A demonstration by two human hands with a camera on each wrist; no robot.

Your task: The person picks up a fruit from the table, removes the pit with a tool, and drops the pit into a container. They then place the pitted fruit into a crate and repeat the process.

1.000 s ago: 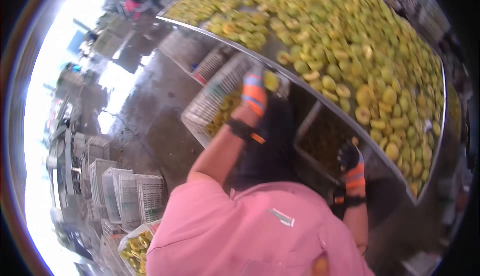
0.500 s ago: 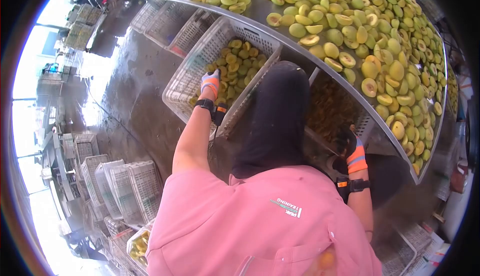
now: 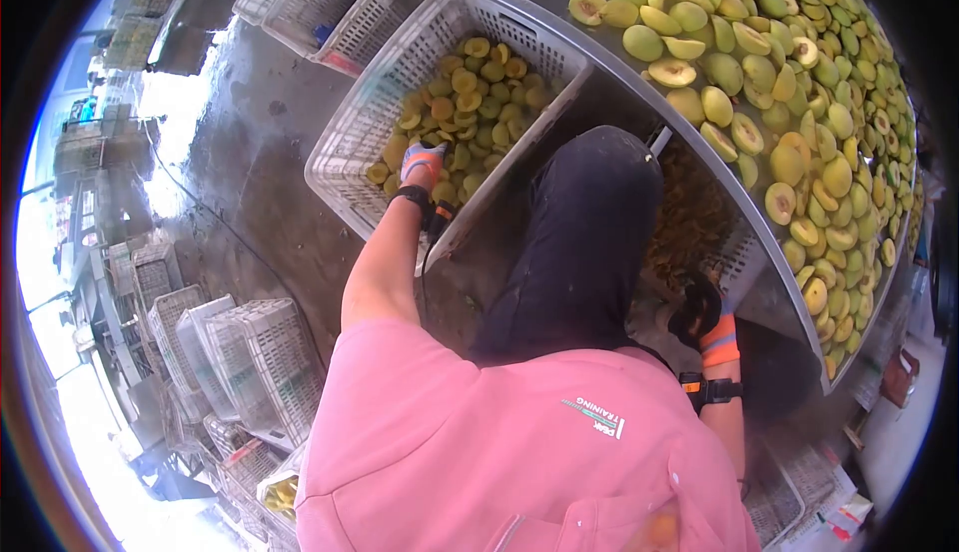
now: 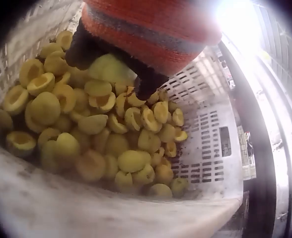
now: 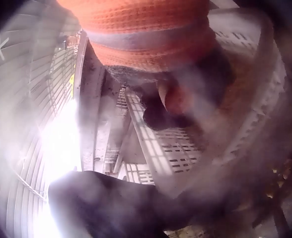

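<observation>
My left hand (image 3: pixel 423 164), in an orange and grey glove with dark fingertips, reaches into a white slotted crate (image 3: pixel 345 167) of halved peach-like fruit (image 3: pixel 470 102). In the left wrist view, its thumb and fingers hold a pale green fruit half (image 4: pixel 111 69) just over the pile. Many pieces there show a hollow where the pit sat. My right hand (image 3: pixel 704 317), gloved alike, is low beside the right knee, near a crate of brown bits (image 3: pixel 689 217). Its fingers curl round a rounded orange-brown piece (image 5: pixel 178 100); I cannot tell what kind it is.
A metal-edged table (image 3: pixel 744 192) heaped with halved fruit (image 3: pixel 789 82) spans the upper right. My bent knee (image 3: pixel 604 182) stands between the two crates. More crates (image 3: pixel 265 352) are stacked at the left, and a cable (image 3: pixel 230 227) lies on the wet floor.
My left hand has moved from the table's edge down and left into the white crate, staying there over the last half second. The right hand has dropped slightly, closer to the body. The head view has shifted.
</observation>
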